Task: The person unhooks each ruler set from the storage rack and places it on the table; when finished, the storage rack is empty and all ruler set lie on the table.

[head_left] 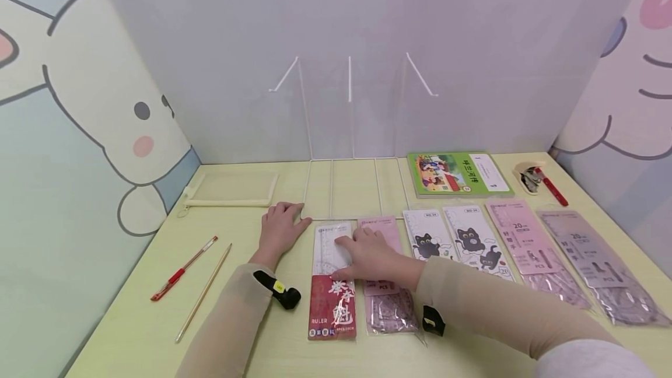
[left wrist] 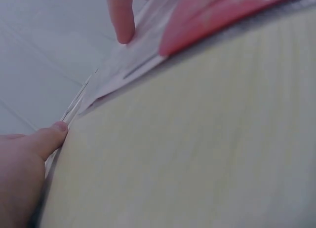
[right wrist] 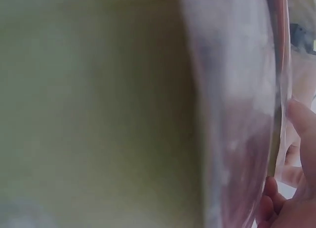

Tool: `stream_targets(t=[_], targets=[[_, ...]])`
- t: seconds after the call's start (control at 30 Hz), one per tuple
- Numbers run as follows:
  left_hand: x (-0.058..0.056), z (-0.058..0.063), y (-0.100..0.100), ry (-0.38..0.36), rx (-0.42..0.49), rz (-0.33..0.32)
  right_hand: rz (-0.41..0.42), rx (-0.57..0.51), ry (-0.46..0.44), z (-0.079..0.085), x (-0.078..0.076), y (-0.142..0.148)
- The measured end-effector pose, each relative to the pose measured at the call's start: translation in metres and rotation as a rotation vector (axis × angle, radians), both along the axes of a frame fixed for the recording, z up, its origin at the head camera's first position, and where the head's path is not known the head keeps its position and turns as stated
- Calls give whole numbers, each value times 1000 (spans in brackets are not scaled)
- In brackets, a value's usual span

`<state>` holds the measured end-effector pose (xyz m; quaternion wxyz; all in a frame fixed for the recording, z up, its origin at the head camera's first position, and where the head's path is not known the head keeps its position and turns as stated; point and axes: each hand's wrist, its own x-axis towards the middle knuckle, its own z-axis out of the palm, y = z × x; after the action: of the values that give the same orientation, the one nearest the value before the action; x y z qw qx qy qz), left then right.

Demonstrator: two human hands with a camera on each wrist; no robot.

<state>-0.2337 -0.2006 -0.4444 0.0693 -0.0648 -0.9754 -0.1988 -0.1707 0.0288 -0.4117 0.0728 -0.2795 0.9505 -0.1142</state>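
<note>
My left hand (head_left: 280, 230) is at the near left corner of a white wire rack (head_left: 310, 185), thumb and index finger to either side of the corner. The left wrist view shows the thumb (left wrist: 52, 136) against the wire; the other fingers are hidden there. My right hand (head_left: 370, 254) lies over two flat packs, index fingertip and thumb touching the red-and-white ruler pack (head_left: 333, 308). Under its palm is a pink ruler pack (head_left: 391, 311), partly covered. In the right wrist view, clear wrapping (right wrist: 242, 90) stands close beside the fingers.
To the right lie two cat-print packs (head_left: 469, 241), a pink pack (head_left: 520, 238) and a grey pack (head_left: 583, 249). Behind them are a green book (head_left: 446, 179) and a red-handled tool (head_left: 551, 186). At left are a zip pouch (head_left: 233, 188), a red pen (head_left: 181, 273) and a thin stick (head_left: 205, 293).
</note>
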Motion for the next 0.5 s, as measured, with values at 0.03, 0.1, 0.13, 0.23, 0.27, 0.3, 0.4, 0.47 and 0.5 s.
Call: stream_targets(t=[0.03,0.1,0.13,0.23,0.27,0.3,0.4,0.47,0.5], targets=[[0,0,0,2,1,0,-1,7,-4,0,0,0],[0,0,0,5,2,-1,-2,19,-9,1,0,0],[0,0,0,6,6,-2,-1,19,-13,1,0,0],[0,1,0,-2,18,-3,-1,-14,-25,4,-1,2],[0,1,-1,-8,25,-4,0,-28,-17,5,-3,3],[-1,2,-1,-14,36,-8,-2,-42,-7,7,-4,5],[-3,4,-4,-40,56,-30,-10,-82,31,16,-12,16],[-5,6,-6,-60,61,-54,-11,-94,70,20,-19,28],[-5,7,-8,-73,61,-66,-11,-103,83,22,-23,36]])
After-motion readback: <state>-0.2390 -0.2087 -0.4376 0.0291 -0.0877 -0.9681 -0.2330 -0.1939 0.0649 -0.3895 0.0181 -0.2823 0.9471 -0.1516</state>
